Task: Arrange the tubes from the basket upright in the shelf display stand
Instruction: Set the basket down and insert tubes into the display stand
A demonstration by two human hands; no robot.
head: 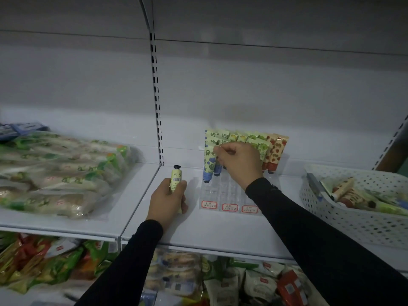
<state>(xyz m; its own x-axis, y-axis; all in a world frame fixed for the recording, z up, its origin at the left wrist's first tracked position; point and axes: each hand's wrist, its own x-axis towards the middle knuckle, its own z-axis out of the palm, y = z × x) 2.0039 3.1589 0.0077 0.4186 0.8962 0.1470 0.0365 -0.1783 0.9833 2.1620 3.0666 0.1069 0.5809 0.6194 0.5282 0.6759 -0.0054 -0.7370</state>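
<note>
Clear plastic makes up the display stand (229, 193), which sits on the shelf (198, 230) with three red-edged labels along its front and its front rows of pockets unfilled. Tubes (260, 144) stand cap-down in its back rows. The right hand (239, 160) is over the stand's left side, fingers curled onto a blue-flowered tube (209, 164) that stands upright with its blue cap in a pocket; it looks to be seating or steadying it.

The left hand (169, 199) rests on the shelf just left of the stand, gripping a pale yellow tube (176, 177) round its lower body. That tube's long axis runs away from the person, black cap at the far end. It lies beside the stand's left edge, so the left hand is the nearer one, and I judge the tube must be turned cap-down before it goes in.

More tubes lie in the white perforated basket (344, 219) at the far right.
</note>
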